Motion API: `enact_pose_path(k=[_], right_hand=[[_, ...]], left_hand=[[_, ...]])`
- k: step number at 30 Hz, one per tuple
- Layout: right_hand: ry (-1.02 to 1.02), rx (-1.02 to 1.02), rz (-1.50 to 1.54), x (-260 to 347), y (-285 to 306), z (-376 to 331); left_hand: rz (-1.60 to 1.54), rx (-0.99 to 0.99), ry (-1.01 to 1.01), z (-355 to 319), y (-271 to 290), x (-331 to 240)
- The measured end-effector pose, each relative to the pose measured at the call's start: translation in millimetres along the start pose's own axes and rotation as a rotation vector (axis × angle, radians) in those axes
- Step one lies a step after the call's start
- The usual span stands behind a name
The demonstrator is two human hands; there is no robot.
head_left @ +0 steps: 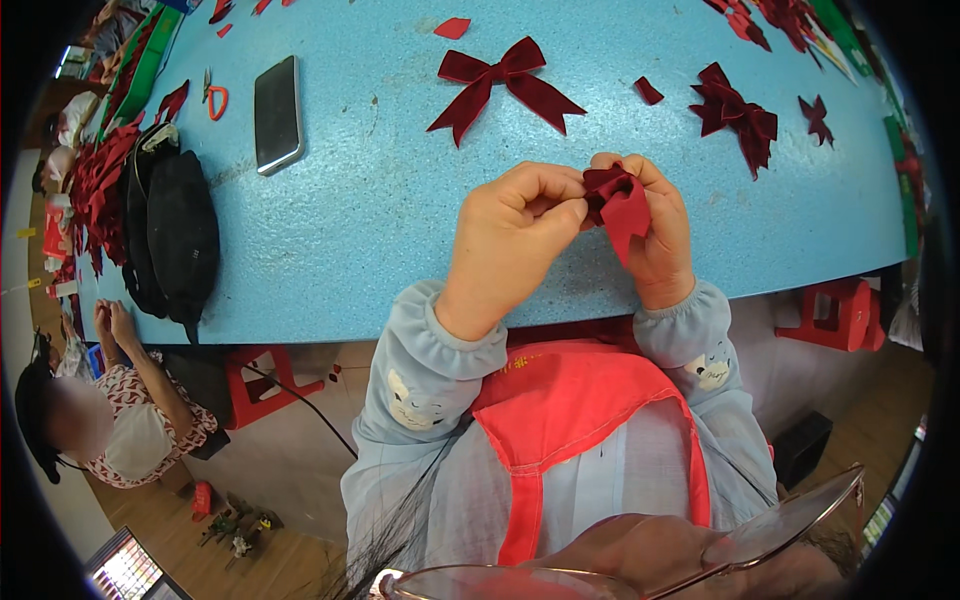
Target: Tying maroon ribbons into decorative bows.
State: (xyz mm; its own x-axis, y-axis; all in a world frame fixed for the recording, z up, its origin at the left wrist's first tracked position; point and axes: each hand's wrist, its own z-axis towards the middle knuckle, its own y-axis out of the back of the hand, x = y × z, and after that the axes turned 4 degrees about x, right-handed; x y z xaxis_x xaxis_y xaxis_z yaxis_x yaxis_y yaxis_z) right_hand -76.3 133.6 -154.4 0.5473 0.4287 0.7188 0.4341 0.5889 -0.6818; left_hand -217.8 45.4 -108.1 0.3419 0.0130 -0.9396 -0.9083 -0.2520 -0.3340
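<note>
Over the near part of the blue table, both my hands are closed on one dark red velvet ribbon bow [622, 205]. My left hand [525, 225] pinches its left edge between thumb and fingers. Around its right side wrap the fingers of my right hand [662, 225], and a lighter red tail hangs down by that palm. Part of the bow is hidden by my fingers. Just beyond my hands, a finished-looking velvet bow [500, 78] lies flat with its tails spread. To the right lie a layered bow [735, 118] and a small knotted piece [815, 120].
A phone [278, 115], small orange-handled scissors [213, 98] and a black bag [172, 225] lie on the table's left side. Red ribbon pieces [100, 195] heap beyond the bag. Another person [140, 410] sits at the lower left. Red stools [835, 315] stand beside the table.
</note>
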Motion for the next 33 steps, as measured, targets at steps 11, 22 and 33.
enact_pose_path(k=[11, 22, 33], right_hand=[[0.071, -0.206, -0.517, -6.9, -11.1, 4.0], [0.062, -0.347, -0.682, 20.3, 7.5, -6.6], [0.088, -0.289, -0.884, 61.7, 2.4, -25.7]], left_hand=[[0.207, -0.111, -0.110, 6.4, 2.0, 12.3], [0.760, -0.183, -0.568, 7.5, -40.3, 24.8], [0.249, -0.207, -0.229, 17.4, -67.4, 26.1]])
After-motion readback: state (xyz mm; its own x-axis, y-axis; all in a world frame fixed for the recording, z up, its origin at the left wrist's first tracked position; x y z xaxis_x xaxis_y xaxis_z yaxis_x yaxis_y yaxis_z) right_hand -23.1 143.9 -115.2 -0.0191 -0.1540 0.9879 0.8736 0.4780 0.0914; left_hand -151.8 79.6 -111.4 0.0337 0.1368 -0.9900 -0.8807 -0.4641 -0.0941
